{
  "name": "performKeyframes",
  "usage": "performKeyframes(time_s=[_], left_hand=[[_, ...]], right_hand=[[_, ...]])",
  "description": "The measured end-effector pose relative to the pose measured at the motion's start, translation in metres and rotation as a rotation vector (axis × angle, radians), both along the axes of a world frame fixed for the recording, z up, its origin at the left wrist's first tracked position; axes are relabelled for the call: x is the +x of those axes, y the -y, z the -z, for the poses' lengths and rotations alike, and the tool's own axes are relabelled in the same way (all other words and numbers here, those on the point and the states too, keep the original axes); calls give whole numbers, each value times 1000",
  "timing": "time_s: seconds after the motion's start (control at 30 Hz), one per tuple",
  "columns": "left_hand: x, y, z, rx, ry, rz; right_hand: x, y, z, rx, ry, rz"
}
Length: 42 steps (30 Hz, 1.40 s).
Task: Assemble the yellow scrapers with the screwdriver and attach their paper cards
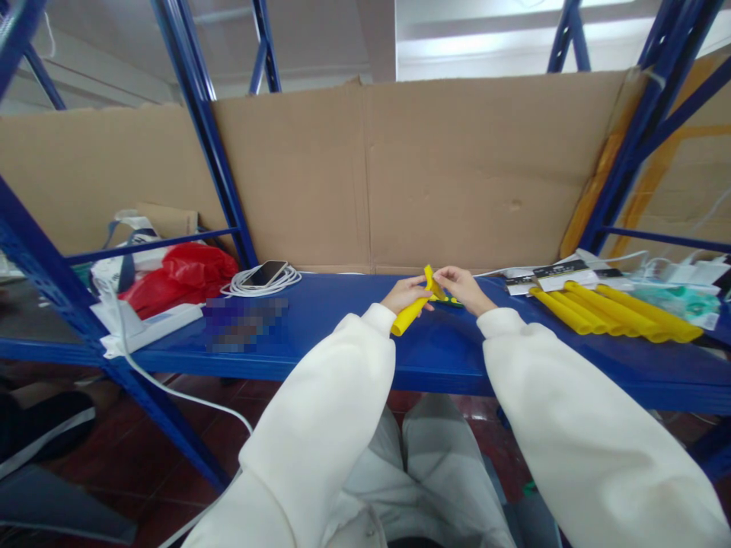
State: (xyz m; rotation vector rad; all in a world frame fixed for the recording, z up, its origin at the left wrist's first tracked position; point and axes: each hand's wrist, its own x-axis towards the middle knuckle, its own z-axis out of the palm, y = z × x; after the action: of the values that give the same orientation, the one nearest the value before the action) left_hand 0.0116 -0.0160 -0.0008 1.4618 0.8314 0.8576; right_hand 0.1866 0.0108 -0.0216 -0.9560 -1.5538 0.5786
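My left hand [406,293] is wrapped round a yellow roll [406,317], which looks like thin rolled-up sheet or film. The roll slants, its near end toward me and its far end rising between my hands. At that far end, the closed fingers of my right hand [460,287] pinch a loose, folded part of the same yellow material. Just under my hands, a small green and yellow thing [451,303] lies on the blue shelf top [343,320]; my fingers partly hide it, and its kind cannot be made out.
Several yellow rolls [614,313] lie side by side at the right, by black-and-white cards [563,274]. To the left are a phone [266,273] on a coiled white cable [291,278], a white power strip [160,326] and a red bag [183,278]. Cardboard [468,167] stands behind.
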Motion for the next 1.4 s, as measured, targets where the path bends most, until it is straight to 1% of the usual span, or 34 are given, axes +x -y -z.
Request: performKeyframes(time_s=[0.2, 0.47, 0.7, 0.8, 0.9, 1.07, 1.17, 1.3, 1.37, 1.4], left_hand=[[0, -2, 0, 19, -23, 2], [0, -2, 2, 67, -57, 7], [0, -1, 2, 45, -22, 3], [0, -1, 1, 36, -8, 2], [0, -2, 1, 25, 19, 7], [-1, -2, 1, 11, 60, 11], [-1, -2, 0, -5, 70, -44], [-1, -1, -3, -60, 74, -164], [-1, -3, -3, -75, 80, -216], [-1, -4, -3, -79, 87, -241]], right_hand=[[0, -1, 1, 20, 18, 17], [0, 0, 1, -29, 36, 38], [0, 0, 3, -26, 41, 60], [2, -4, 6, -33, 37, 95], [4, -8, 9, -12, 64, 172], [5, -12, 10, 60, 201, 313], [10, -11, 9, 50, 330, 396], [30, -8, 9, -44, 615, 557], [42, -8, 10, -175, 717, 569], [48, -8, 11, -237, 754, 543]])
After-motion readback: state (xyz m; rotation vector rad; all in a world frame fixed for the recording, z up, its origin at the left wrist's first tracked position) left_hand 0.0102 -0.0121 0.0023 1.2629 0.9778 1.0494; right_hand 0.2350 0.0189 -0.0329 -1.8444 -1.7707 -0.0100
